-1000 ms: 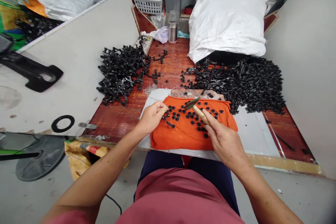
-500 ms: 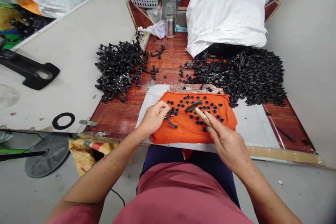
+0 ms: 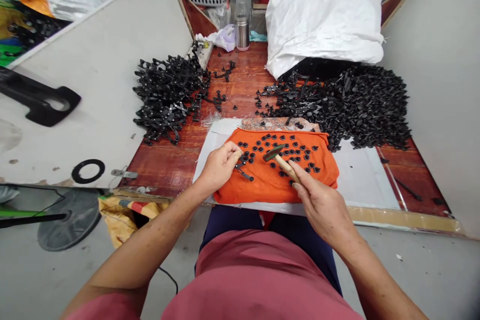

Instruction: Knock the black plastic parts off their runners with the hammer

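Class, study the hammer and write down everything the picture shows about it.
The hammer has a narrow, dark, slightly greenish head that looks like metal, and a pale handle that looks like wood. The right hand grips the handle and hides its near end. The handle slants forward and to the left, with the head at its far end, above the orange cloth and among small black studs. Whether the head touches anything beneath it cannot be told.
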Motion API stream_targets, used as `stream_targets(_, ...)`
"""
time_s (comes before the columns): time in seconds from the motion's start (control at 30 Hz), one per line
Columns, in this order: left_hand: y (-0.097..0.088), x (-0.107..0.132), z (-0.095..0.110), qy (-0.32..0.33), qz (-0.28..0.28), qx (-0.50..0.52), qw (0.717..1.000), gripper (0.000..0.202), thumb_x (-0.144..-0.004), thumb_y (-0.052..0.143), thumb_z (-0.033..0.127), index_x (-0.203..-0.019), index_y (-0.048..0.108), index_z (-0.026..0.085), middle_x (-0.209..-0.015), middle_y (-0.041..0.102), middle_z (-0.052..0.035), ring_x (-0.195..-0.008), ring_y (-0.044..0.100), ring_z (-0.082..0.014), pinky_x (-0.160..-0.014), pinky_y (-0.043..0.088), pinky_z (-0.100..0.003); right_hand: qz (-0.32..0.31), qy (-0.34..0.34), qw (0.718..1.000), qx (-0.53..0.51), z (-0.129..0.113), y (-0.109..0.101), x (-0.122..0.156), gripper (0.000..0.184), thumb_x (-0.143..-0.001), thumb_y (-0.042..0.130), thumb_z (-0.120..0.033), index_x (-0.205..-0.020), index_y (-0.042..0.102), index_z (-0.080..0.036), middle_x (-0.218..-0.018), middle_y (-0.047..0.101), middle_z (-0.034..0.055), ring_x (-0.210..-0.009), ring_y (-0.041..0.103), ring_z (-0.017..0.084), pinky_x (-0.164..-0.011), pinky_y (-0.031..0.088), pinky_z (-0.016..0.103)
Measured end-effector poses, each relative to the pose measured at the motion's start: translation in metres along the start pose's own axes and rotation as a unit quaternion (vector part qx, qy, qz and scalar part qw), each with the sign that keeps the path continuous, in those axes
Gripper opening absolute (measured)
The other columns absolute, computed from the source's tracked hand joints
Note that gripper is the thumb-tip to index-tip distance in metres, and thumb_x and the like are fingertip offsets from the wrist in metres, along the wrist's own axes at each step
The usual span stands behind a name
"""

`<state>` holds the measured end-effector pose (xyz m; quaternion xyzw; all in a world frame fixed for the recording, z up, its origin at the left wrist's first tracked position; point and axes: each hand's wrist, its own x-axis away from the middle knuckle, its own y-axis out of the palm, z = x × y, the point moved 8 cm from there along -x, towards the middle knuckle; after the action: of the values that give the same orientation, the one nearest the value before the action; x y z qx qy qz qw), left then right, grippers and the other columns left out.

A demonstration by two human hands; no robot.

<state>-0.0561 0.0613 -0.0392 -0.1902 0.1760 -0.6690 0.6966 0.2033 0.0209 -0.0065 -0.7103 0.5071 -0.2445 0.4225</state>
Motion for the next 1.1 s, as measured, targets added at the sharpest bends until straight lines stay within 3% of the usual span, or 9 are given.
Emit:
stream_targets(0.3,0.001,0.002,0.002,-0.018,-0.01,-0.044,0.999,0.022,-0.094,0.049,0.038,-0.084,0.056,0.02,-0.063,0.053,0.0055,-0.058,0.048,-0.0118,-0.06,0.033,-0.026,0.0,-0.011,1.0,0.008,-0.004,0.001,0.0,0.052,-0.105,0.045,-0.022,-0.157,0.044,-0.029,-0.135,0.071,0.0038,-0.111,0.074,0.021,-0.09,0.062,0.032)
stream_targets(0.5,0.001,0.001,0.0,-0.023,-0.006,-0.068,0.997,0.022,-0.094,0.049,0.038,-0.083,0.057,0.021,-0.062,0.053,0.0049,-0.057,0.048,-0.0128,-0.059,0.032,-0.026,-0.004,-0.049,0.998,0.03,-0.03,-0.005,-0.014,0.054,-0.105,0.045,-0.021,-0.158,0.043,-0.028,-0.125,0.076,0.0054,-0.098,0.076,0.021,-0.084,0.062,0.031)
stream_targets(0.63,0.0,0.002,0.005,-0.018,0.0,-0.096,0.995,0.021,-0.095,0.049,0.036,-0.082,0.057,0.021,-0.065,0.058,0.0034,-0.061,0.053,-0.0143,-0.062,0.033,-0.026,0.043,-0.068,0.992,0.096,-0.045,-0.001,-0.024,0.053,-0.107,0.041,-0.023,-0.16,0.041,-0.026,-0.107,0.077,0.008,-0.082,0.074,0.018,-0.078,0.06,0.027)
stream_targets(0.77,0.0,0.004,0.008,-0.017,0.0,-0.135,0.991,0.016,-0.096,0.049,0.03,-0.086,0.058,0.022,-0.067,0.06,0.0021,-0.063,0.055,-0.0161,-0.063,0.033,-0.027,-0.007,-0.065,0.978,0.2,-0.047,0.017,-0.026,0.054,-0.106,0.043,-0.021,-0.16,0.042,-0.027,-0.092,0.075,0.0058,-0.064,0.068,0.017,-0.059,0.054,0.024)
stream_targets(0.9,0.002,0.004,0.005,-0.017,-0.006,-0.148,0.989,0.017,-0.098,0.048,0.031,-0.087,0.058,0.023,-0.068,0.061,0.0015,-0.062,0.056,-0.0174,-0.062,0.033,-0.028,0.008,-0.068,0.978,0.195,-0.05,0.013,-0.023,0.056,-0.107,0.036,-0.022,-0.163,0.036,-0.026,-0.101,0.076,0.0087,-0.073,0.07,0.017,-0.064,0.055,0.023)
stream_targets(1.1,0.003,0.003,0.006,-0.011,-0.025,-0.18,0.983,0.02,-0.101,0.045,0.033,-0.092,0.061,0.024,-0.073,0.064,-0.0001,-0.069,0.06,-0.02,-0.065,0.038,-0.029,-0.076,-0.041,0.968,0.237,-0.048,0.028,-0.03,0.055,-0.105,0.042,-0.023,-0.16,0.041,-0.026,-0.091,0.078,0.0076,-0.067,0.072,0.018,-0.056,0.051,0.022)
